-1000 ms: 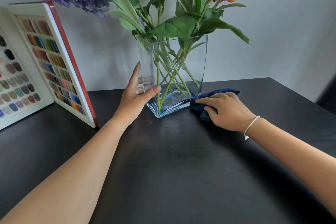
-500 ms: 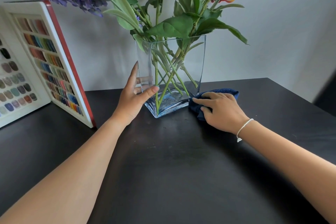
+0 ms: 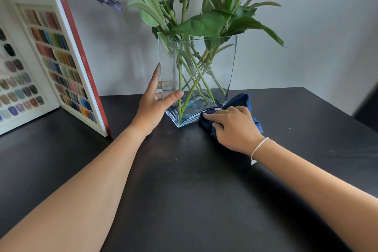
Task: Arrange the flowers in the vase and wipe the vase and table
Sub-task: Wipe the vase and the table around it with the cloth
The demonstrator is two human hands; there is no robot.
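Observation:
A clear rectangular glass vase (image 3: 221, 63) stands upright at the back of the black table (image 3: 184, 190). Purple, pink and orange flowers (image 3: 196, 24) with green leaves and stems fill it. My left hand (image 3: 155, 106) grips the vase's lower left corner, thumb across the front face, fingers behind the glass. My right hand (image 3: 233, 127) presses a dark blue cloth (image 3: 241, 102) onto the table against the vase's lower right base. The cloth is partly hidden under that hand.
An open white display book (image 3: 51, 63) with a red edge and rows of colour swatches stands at the left, close to my left forearm. A pale wall runs behind the table. The table's right edge lies at the far right.
My right hand has slid the cloth a little left and nearer, along the vase's base. My left hand stays on the vase.

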